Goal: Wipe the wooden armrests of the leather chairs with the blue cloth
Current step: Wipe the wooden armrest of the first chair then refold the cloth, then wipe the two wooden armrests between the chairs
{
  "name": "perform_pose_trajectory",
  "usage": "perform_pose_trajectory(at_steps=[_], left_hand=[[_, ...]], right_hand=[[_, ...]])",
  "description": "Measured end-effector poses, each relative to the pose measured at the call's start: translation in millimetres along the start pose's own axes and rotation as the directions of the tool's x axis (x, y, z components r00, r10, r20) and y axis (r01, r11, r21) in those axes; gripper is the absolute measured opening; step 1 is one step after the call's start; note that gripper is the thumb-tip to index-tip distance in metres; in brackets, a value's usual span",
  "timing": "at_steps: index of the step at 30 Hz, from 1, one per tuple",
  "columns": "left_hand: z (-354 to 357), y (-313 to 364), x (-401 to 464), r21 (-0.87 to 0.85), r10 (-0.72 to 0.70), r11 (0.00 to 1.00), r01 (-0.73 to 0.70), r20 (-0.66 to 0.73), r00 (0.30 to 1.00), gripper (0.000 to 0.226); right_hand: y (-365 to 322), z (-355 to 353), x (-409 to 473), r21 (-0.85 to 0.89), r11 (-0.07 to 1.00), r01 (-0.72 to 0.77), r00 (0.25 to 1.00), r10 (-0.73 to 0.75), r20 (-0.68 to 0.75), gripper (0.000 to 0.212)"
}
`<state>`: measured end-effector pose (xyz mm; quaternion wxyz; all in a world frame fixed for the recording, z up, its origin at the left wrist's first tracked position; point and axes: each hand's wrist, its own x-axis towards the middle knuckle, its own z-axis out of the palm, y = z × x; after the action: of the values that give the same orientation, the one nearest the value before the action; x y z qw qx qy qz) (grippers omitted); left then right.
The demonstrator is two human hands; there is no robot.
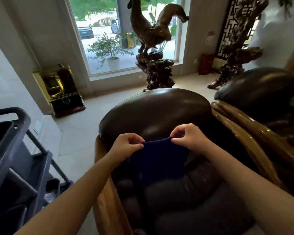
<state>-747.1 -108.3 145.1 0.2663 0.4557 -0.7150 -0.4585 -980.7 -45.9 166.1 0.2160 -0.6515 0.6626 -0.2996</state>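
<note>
Head view. The person is standing over a dark leather chair (153,114), both bare forearms reaching forward above its seat. The left hand (126,145) is pinching the top left corner of the blue cloth (157,160) between thumb and fingertips; the right hand (187,137) is pinching the top right corner the same way. The cloth is hanging stretched between the two hands, dark navy, draping down in front of the chair's rounded backrest and above the tufted cushions. The chair's wooden armrest (107,200) on the left is running under the left forearm, not touching the cloth. A second leather chair (255,85) is sitting just beside on the right, its glossy wooden arm (255,129) curving between the two. A grey cart (15,158) is standing at far left. A carved wooden bird sculpture (153,36) is rising before the window (100,39).
</note>
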Motion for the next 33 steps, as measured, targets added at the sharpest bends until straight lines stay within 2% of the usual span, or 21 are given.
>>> perform_pose_trajectory(at_steps=[7,12,19,23,25,28,33], left_hand=[[115.4,90.6,-16.8,0.005,0.08,0.997,-0.081,0.115,0.99,0.016],[235.1,144.5,-20.1,-0.011,0.129,0.992,-0.129,0.183,0.975,0.017],[414.7,201.8,1.1,0.011,0.124,0.991,-0.13,0.224,0.967,0.02],[493.5,227.0,18.5,0.018,0.098,0.994,-0.105,0.245,0.965,0.022],[522.6,235.4,30.0,0.027,0.087,0.995,-0.097,0.245,0.966,0.023],[560.3,242.1,56.1,0.034,0.073,0.996,-0.082,0.225,0.972,0.026],[610.7,240.5,109.1,0.048,0.034,0.998,-0.045,0.213,0.977,0.021]], right_hand=[[52.6,-108.3,-108.9,-0.049,0.997,-0.055,0.993,0.049,-0.109,0.009],[130.3,-191.6,-177.2,-0.089,0.989,-0.116,0.986,0.104,-0.127,0.012],[257.8,-300.9,-247.4,-0.102,0.981,-0.166,0.982,0.155,-0.11,0.008],[326.2,-351.9,-261.7,-0.122,0.968,-0.218,0.974,0.208,-0.087,0.005],[356.7,-368.9,-259.8,-0.118,0.965,-0.233,0.97,0.223,-0.092,0.015],[401.5,-388.2,-247.5,-0.083,0.964,-0.252,0.966,0.245,-0.087,0.021],[469.3,-407.7,-218.3,-0.066,0.966,-0.251,0.968,0.249,-0.037,0.02]])
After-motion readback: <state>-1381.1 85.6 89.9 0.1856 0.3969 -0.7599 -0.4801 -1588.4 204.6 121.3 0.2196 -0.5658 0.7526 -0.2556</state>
